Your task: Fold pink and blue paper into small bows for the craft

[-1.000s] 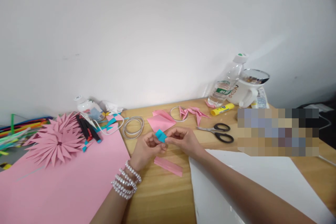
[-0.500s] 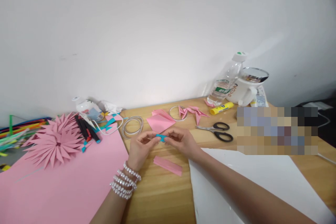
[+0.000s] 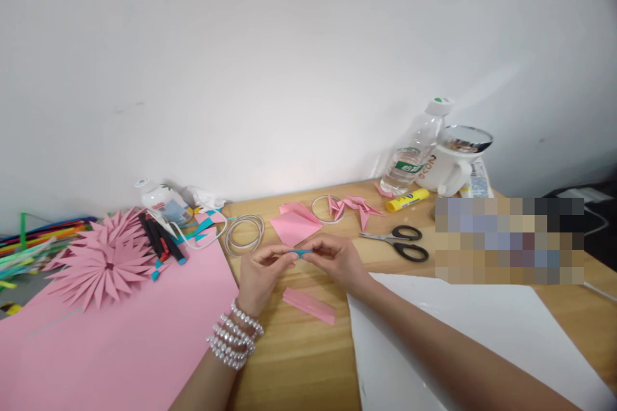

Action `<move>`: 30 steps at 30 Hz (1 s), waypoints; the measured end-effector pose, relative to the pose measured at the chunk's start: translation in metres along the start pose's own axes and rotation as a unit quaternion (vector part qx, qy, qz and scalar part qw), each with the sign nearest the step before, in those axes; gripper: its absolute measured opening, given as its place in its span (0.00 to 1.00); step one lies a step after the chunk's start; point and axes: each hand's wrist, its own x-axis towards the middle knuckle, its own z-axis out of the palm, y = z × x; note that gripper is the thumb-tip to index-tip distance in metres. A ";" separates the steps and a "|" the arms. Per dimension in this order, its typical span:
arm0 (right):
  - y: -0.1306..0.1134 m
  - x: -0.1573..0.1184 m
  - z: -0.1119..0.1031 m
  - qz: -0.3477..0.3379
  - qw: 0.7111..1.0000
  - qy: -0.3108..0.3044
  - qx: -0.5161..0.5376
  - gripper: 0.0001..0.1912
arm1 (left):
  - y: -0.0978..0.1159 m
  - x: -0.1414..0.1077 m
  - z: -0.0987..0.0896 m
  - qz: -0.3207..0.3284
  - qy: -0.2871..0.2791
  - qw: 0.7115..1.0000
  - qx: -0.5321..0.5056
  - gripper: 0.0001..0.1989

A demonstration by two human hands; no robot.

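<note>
To the left of the scissors, the fingers of both hands pinch a small piece of blue paper, the left hand at one end and the right hand at the other. Thumbs and fingertips are closed on it, the two hands near each other. A second ago the paper showed a broad blue face; now only a thin, narrow band shows between the fingertips.

Pearl bracelets circle the left wrist. Nearer the person than the scissors and to their left, a pink strip lies on the wooden table, where it lay before. Left of the scissors and farther back is a folded pink sheet. Just beyond the scissors are the glue stick and pink folded shapes; the bottle stands farther behind. Well to their left sit the spiky pink rosettes, unchanged.
</note>
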 end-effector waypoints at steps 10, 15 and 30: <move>-0.001 -0.001 0.000 -0.024 0.999 0.014 -0.021 0.06 | -0.001 -0.003 0.001 0.081 0.013 0.994 0.067 0.03; -0.001 -0.001 0.000 -0.032 0.998 0.024 -0.044 0.04 | 0.003 -0.004 0.002 0.106 0.021 0.989 0.100 0.01; 0.003 0.001 -0.003 0.052 0.993 -0.011 0.106 0.08 | -0.004 -0.002 -0.003 0.104 0.016 0.990 0.095 0.04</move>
